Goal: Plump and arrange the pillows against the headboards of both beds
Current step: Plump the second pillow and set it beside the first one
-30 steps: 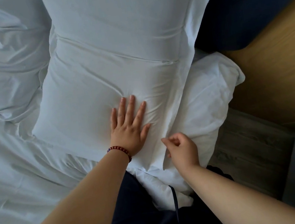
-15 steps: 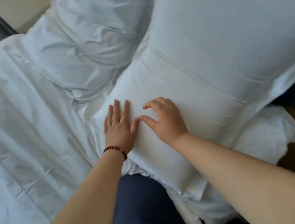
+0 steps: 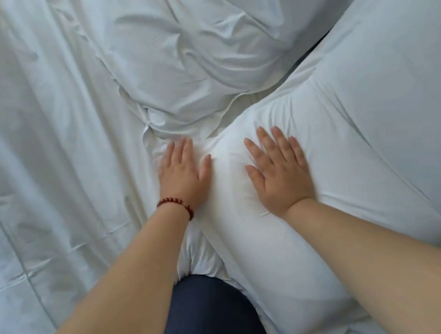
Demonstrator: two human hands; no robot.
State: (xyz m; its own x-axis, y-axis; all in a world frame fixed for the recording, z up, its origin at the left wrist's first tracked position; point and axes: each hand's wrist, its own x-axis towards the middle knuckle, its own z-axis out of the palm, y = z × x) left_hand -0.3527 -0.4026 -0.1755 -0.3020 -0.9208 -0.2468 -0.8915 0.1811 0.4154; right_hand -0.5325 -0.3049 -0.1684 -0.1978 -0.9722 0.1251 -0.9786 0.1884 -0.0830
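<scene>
A plump white pillow [image 3: 378,130] fills the right half of the head view, running from the upper right down to my lap. My right hand [image 3: 279,170] presses flat on its near left part, fingers spread, denting the cover. My left hand [image 3: 183,174], with a red bead bracelet at the wrist, lies flat with straight fingers at the pillow's left edge, where it meets the sheet. A second, crumpled white pillow [image 3: 196,42] lies at the top centre, touching the first one's upper left side. No headboard shows.
Wrinkled white bedding [image 3: 37,164] covers the whole left side. My dark blue clothing [image 3: 207,321] shows at the bottom centre between my forearms. The bed's edges are out of frame.
The view has swung left, so the floor and dark corner at the right have left the frame. My right hand went from curled fingers to flat on the pillow. My left hand slid to its left edge.
</scene>
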